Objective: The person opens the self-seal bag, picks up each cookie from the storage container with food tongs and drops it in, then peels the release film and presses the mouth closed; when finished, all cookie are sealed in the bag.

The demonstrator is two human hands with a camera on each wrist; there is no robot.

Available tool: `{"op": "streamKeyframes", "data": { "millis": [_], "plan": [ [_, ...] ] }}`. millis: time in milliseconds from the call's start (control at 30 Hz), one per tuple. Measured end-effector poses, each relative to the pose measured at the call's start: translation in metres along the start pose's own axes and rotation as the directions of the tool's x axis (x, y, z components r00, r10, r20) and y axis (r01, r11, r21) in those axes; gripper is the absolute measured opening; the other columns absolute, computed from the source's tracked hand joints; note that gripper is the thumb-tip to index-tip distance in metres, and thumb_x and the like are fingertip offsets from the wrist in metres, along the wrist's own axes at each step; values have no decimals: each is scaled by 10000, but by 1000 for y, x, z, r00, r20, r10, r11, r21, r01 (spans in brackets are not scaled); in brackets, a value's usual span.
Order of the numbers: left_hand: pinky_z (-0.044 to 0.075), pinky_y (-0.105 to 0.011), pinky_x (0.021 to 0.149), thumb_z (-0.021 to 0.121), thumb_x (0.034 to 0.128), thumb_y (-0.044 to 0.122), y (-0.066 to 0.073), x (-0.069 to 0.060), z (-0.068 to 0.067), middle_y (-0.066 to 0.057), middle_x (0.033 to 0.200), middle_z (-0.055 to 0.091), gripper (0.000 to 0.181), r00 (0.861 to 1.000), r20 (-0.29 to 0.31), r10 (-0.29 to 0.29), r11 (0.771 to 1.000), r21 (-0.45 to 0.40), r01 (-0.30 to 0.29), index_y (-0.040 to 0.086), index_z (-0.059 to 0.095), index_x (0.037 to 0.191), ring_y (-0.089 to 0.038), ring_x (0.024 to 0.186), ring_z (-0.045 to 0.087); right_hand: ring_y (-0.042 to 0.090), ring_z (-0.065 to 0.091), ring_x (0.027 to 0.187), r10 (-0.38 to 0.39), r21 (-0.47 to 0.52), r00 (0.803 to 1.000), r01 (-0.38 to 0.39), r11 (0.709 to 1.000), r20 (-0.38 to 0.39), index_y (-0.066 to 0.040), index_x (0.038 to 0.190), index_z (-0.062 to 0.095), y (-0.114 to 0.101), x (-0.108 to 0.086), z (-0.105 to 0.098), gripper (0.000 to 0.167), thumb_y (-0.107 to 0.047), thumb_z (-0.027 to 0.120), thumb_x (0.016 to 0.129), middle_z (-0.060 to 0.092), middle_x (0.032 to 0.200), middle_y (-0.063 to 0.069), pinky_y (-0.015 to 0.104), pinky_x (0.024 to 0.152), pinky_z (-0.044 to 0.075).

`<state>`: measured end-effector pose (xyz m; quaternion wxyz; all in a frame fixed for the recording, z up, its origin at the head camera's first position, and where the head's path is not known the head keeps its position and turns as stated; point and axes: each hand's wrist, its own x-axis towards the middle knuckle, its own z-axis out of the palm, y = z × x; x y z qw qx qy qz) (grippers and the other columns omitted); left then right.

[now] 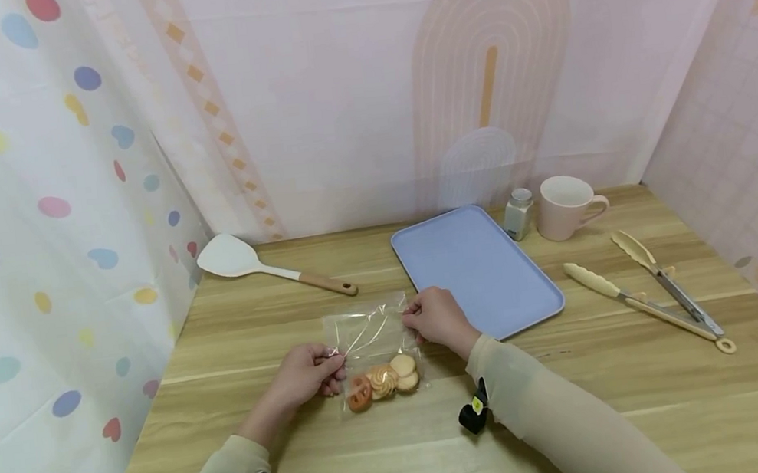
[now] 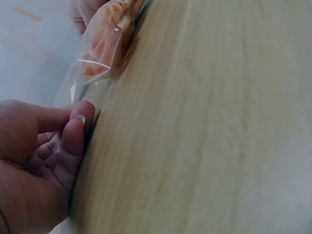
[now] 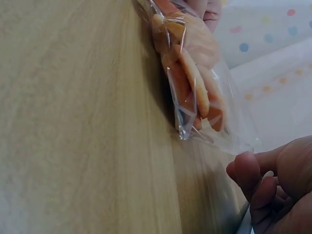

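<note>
A clear plastic bag (image 1: 370, 337) of cookies lies on the wooden table between both hands. Several cookies (image 1: 383, 381) fill its near end, one of them a darker pretzel shape; the far part of the bag is flat. At the bag's left edge, my left hand (image 1: 306, 371) pinches the plastic between thumb and fingers. My right hand (image 1: 439, 319) pinches the opposite edge, higher up, close to the blue tray. Each wrist view shows fingertips on the film, with the cookies (image 3: 187, 73) beyond them. The left wrist view shows the left hand (image 2: 44, 156) close to the tabletop.
Behind the right hand lies a blue tray (image 1: 479, 268). A glass shaker (image 1: 518, 214) and a pink mug (image 1: 562, 209) stand at the back right. Tongs (image 1: 663, 303) lie spread on the right. A white spatula (image 1: 231, 256) with a wooden handle rests at the back left.
</note>
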<state>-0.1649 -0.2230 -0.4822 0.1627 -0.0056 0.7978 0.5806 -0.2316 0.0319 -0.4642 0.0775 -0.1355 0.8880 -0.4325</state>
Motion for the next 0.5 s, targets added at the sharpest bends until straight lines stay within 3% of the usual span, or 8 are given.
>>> {"op": "streamKeyframes", "data": {
  "millis": [167, 300, 433, 500],
  "plan": [
    [518, -244, 508, 569, 974, 119, 1, -2, -2, -89, 744, 653, 218, 1000, -8, 11, 999, 35, -11, -90, 624, 944, -124, 566, 608, 120, 603, 443, 16, 29, 1000, -16, 999, 9, -36, 885, 722, -1, 0, -6, 89, -116, 684, 879, 662, 613, 11, 228, 414, 459],
    [535, -268, 530, 567, 980, 156, 2, -4, -7, -81, 745, 645, 242, 999, -1, 38, 995, 89, -37, -77, 626, 947, -152, 593, 623, 154, 625, 500, 8, 33, 1000, -8, 999, 7, -22, 1038, 701, -3, -8, -27, 222, -188, 698, 890, 681, 662, 50, 255, 485, 485],
    [555, -303, 579, 568, 980, 169, 10, -15, -16, -84, 777, 654, 257, 998, -25, 59, 984, 171, -54, -66, 632, 1061, -184, 657, 637, 141, 655, 592, -75, -6, 997, 75, 997, -3, -27, 1115, 685, -1, -26, -63, 291, -222, 690, 899, 711, 804, 58, 272, 565, 503],
    [554, -307, 591, 575, 978, 179, 16, -23, -22, -87, 794, 657, 274, 994, -58, 91, 967, 244, -75, -54, 632, 1108, -190, 684, 635, 114, 654, 653, -148, -52, 988, 146, 988, -35, -36, 1117, 687, 4, -39, -83, 286, -223, 689, 900, 715, 865, 46, 277, 585, 506]
  ]
}}
